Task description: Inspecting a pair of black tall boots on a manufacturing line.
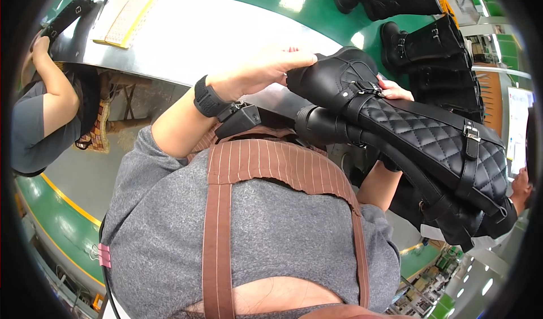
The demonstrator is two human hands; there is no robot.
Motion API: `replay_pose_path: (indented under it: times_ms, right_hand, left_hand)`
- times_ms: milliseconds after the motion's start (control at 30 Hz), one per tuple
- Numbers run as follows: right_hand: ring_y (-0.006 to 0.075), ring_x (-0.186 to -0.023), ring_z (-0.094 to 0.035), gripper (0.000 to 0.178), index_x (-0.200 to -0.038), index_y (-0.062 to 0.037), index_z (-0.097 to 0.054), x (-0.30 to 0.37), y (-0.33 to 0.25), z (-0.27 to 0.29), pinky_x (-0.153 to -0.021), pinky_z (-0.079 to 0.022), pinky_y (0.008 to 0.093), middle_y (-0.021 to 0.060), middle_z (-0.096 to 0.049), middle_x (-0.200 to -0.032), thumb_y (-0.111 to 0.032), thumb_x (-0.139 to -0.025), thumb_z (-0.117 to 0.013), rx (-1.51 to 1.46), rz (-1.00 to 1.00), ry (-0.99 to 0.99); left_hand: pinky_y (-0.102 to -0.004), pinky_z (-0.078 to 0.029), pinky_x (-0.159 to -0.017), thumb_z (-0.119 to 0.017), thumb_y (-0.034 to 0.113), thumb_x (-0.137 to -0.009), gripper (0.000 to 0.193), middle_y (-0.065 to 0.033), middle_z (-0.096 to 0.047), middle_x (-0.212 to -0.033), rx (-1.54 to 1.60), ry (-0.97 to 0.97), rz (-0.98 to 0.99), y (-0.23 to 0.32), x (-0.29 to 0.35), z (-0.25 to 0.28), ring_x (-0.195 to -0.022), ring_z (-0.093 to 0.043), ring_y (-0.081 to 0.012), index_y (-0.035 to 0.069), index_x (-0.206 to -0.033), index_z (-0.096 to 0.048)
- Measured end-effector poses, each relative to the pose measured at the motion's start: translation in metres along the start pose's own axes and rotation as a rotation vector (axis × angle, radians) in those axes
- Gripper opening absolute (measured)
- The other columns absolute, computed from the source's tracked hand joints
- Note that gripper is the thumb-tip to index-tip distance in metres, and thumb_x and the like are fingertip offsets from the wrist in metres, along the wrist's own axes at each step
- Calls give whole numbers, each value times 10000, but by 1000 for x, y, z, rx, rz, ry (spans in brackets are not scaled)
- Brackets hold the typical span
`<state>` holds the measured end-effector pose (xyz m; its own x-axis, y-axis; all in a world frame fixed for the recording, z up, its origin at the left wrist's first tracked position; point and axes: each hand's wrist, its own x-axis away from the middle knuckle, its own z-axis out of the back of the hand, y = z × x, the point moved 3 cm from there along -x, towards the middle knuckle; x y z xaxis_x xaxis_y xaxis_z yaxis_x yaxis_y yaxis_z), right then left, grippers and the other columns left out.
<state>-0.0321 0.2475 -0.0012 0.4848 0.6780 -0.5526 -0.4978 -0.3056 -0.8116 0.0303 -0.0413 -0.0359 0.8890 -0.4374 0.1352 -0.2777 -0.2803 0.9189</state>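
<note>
A tall black boot with a quilted shaft and buckled straps lies on its side across my front. At its rounded foot end, my left hand grips the edge, thumb on the leather. My right hand wraps round the ankle near the upper buckle; its palm is hidden behind the boot. A second black boot sits just below the first, close to my body. Whether my right arm supports it cannot be seen. A dark strap band is on my left wrist.
A bright worktable stretches ahead, with a yellow-edged patterned stack at its far left. More black boots stand at the upper right. One co-worker handles a black strapped piece at left; another person is at the right edge.
</note>
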Motion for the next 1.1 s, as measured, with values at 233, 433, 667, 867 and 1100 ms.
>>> replay_pose_path:
  times_ms: [233, 433, 667, 867, 1100]
  right_hand:
    - [300, -1191, -507, 312, -1158, 3, -530, -9, -25, -18, -1066, -351, 465, 183, -568, -1220, -215, -935, -553, 34, -37, 223]
    - [284, -1178, -538, 709, -1346, 17, -424, 23, -20, -2, -1039, -431, 416, 157, -530, -1286, 167, -662, -534, 172, -144, 678]
    - [268, -1028, -619, 593, -1205, 47, -547, 36, -14, 0, -928, -503, 371, 154, -609, -1167, 187, -630, -588, 921, -102, 447]
    - [175, -897, -622, 372, -1080, 38, -626, -3, -18, -26, -846, -503, 298, 93, -656, -1027, 130, -722, -660, 589, -200, 681]
    - [144, -921, -588, 350, -1109, 14, -621, -38, -18, -40, -871, -458, 288, 46, -639, -1046, -38, -792, -762, 497, -72, 924]
  left_hand:
    - [-279, -461, -918, -659, 142, -833, 737, -65, -588, -1115, -19, -83, -403, 20, 9, -22, -1035, -563, -125, 107, -1477, -302]
    - [-392, -448, -998, -659, 161, -866, 733, -157, -528, -1284, 109, 67, -335, 19, 3, -23, -1185, -537, -258, 97, -1481, -265]
    - [-341, -517, -863, -525, 301, -970, 345, -77, -608, -1114, 158, 7, -32, 9, -11, -31, -1009, -597, -137, 53, -1206, -570]
    - [-344, -426, -1010, -486, 227, -983, 436, -99, -550, -1269, 274, 51, -195, 1, -24, -28, -1150, -537, -150, 50, -1379, -434]
    - [-361, -374, -1037, -669, 145, -852, 836, -157, -493, -1340, 70, 112, -477, 2, -45, -33, -1206, -496, -222, 158, -1516, -161]
